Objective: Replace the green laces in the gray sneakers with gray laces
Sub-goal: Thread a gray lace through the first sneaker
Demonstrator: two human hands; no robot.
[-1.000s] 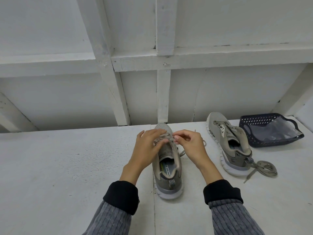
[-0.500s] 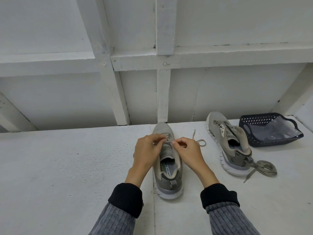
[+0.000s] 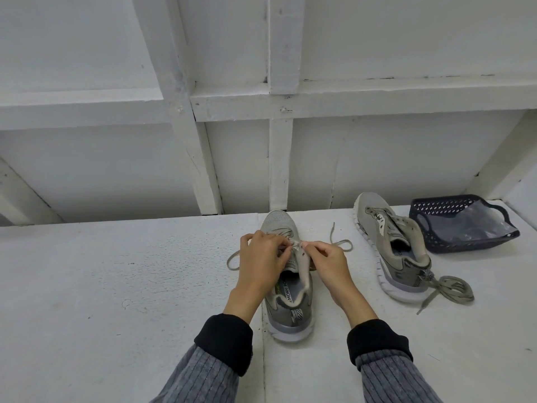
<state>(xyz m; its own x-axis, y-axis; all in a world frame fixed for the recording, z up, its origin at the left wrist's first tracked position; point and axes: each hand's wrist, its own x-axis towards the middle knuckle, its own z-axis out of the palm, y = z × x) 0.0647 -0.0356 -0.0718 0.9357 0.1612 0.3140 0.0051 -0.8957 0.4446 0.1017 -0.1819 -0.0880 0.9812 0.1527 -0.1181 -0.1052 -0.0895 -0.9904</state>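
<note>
A gray sneaker (image 3: 286,283) stands toe-away at the middle of the white bench (image 3: 116,286), its lace (image 3: 232,258) running out in a loop to the left and another loop to the right of the eyelets. The left hand (image 3: 261,263) and right hand (image 3: 328,264) meet over the upper eyelets, the fingers of each curled and pinching the lace or the tongue edge there; which of the two cannot be told. The lace looks soft, light and limp, so it likely handles best taken near its stiff tip, with the other hand steadying the shoe's flexible upper. To the right lies the second sneaker (image 3: 389,245), its eyelets apparently empty, with a bundled lace (image 3: 453,290) touching its heel. Farther right, a dark perforated basket (image 3: 462,225) holds a clear plastic bag (image 3: 470,225). Striped gray sleeves with black cuffs cover both forearms.
</note>
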